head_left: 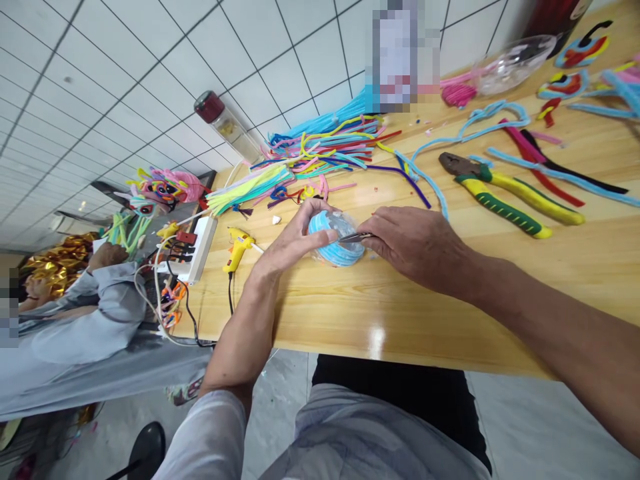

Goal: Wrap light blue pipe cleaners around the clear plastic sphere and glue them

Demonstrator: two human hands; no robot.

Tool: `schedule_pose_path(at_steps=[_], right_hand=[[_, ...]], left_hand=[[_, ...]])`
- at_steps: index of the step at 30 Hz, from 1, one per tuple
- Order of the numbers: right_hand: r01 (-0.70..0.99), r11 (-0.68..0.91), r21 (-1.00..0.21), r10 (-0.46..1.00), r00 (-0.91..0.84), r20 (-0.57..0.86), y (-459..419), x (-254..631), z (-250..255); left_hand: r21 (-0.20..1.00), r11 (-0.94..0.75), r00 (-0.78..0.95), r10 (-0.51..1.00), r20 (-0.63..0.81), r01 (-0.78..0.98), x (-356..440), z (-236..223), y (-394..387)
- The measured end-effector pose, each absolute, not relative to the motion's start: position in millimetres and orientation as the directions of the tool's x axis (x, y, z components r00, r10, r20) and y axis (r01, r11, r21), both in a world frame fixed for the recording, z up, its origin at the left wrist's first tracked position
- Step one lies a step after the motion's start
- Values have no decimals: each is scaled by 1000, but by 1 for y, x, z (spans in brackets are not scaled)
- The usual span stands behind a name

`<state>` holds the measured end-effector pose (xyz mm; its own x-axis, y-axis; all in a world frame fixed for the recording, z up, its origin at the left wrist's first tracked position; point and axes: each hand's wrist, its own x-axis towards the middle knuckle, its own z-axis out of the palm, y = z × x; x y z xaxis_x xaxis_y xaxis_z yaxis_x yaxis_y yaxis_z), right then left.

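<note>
My left hand (305, 233) is closed around a clear plastic ball-like form wrapped with light-blue fuzzy pipe cleaner (340, 255), its thumb lying across the top. My right hand (420, 247) grips a pointed metal blade (356, 237), whose tip touches the blue form close to my left thumb. The handle of this blade is hidden in my right fist, so I cannot tell its exact kind. To the left of my left hand lies a yellow glue gun (240, 248). Beyond my right hand rest pliers (505, 193) with green and yellow handles.
Bundled pipe cleaners (320, 150) in many colours lie along the wall. A glass bottle (233, 127) leans behind them. A white power strip (200, 250) with cords sits at the table's left end. Beside it, a co-worker's sleeve (117, 300) shows. Clear plastic (515, 67) lies back right.
</note>
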<state>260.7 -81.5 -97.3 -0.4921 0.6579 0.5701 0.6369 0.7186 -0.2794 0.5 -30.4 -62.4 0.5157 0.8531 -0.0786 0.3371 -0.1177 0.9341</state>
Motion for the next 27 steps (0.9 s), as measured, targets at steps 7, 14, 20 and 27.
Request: schedule_pose_path(at_steps=[7,14,20,27], right_hand=[[646,714,-271,663,-498,559,-82,261,-97],[655,715,-244,655,-507,560,-82,262,-96],[658,722,-214,639,-516,570,-81,262,-97],[664,723,-190,629,-520,578,-80,262,-99]], left_hand=[[928,-122,517,852,-84,352,0,-61,-30],[920,-124,507,858,-88,371,1,-60,-30],[921,-128,510,856,-84,368,1,-60,-31],[920,-130,503,860,-82,371,1,-61,-31]])
